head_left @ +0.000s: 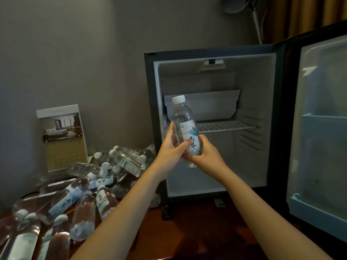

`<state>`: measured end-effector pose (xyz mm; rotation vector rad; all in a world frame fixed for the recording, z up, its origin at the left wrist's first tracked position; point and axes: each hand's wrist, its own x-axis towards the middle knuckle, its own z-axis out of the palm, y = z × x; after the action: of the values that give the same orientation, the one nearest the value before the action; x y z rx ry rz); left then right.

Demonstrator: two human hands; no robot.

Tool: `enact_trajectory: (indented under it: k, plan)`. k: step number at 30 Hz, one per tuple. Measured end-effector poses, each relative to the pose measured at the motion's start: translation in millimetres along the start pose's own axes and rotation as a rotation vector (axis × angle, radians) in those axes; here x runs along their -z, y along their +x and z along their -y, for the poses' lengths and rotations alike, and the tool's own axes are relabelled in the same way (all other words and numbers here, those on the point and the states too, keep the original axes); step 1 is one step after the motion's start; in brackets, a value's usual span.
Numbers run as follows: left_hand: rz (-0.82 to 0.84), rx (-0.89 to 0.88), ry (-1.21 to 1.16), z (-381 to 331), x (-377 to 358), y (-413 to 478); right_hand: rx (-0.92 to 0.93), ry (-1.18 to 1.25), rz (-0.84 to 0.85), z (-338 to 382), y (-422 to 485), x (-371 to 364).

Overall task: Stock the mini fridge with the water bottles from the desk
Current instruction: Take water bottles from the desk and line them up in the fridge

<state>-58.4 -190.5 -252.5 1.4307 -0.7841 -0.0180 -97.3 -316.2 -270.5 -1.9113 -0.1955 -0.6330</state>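
Two bare forearms reach forward and upward, drawing together at a water bottle [185, 126] held upright. The left forearm [131, 199] rises from the bottle's lower left, the right forearm [253, 203] from its lower right. The left hand [171, 147] grips the bottle's left side, index finger stretched up along it and thumb laid across the front of the label. The right hand [204, 152] wraps the bottle's lower right side and base, fingers curled beneath. The two hands touch below the label.
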Motion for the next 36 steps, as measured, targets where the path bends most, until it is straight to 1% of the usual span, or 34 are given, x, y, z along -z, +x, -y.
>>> enact_trajectory:
  k: [3, 7, 15, 18, 20, 23, 27, 29, 36]
  plan:
    - [0.037, -0.019, -0.010, -0.2, -3.5, 11.8, 0.016, 0.025, -0.059, -5.8, 9.5, 4.1]
    - [0.076, -0.034, 0.007, 0.0, -6.7, 25.2, 0.038, -0.010, -0.135, -13.1, 19.8, 9.3]
    - [0.076, -0.053, 0.036, -10.1, -13.7, 30.8, 0.134, -0.024, -0.199, -6.2, 22.9, 18.4]
    - [0.067, -0.057, 0.035, -15.6, -21.0, 37.8, 0.158, -0.097, -0.286, -3.0, 33.2, 25.8]
    - [0.056, -0.061, 0.044, -18.1, -28.2, 50.6, 0.151, -0.163, -0.327, -2.7, 46.3, 37.2]
    - [0.045, -0.026, 0.080, -19.3, -40.8, 76.1, 0.105, -0.167, -0.339, -5.8, 66.8, 57.0]
    - [0.025, 0.007, 0.264, -9.0, -49.2, 114.4, 0.061, -0.194, -0.353, -24.9, 88.8, 77.4]
    - [0.031, 0.020, 0.319, -1.1, -50.4, 128.7, 0.037, -0.197, -0.377, -34.9, 96.8, 84.8]
    - [0.089, -0.014, 0.394, 21.8, -57.0, 138.0, -0.005, -0.138, -0.403, -52.3, 115.1, 97.7]
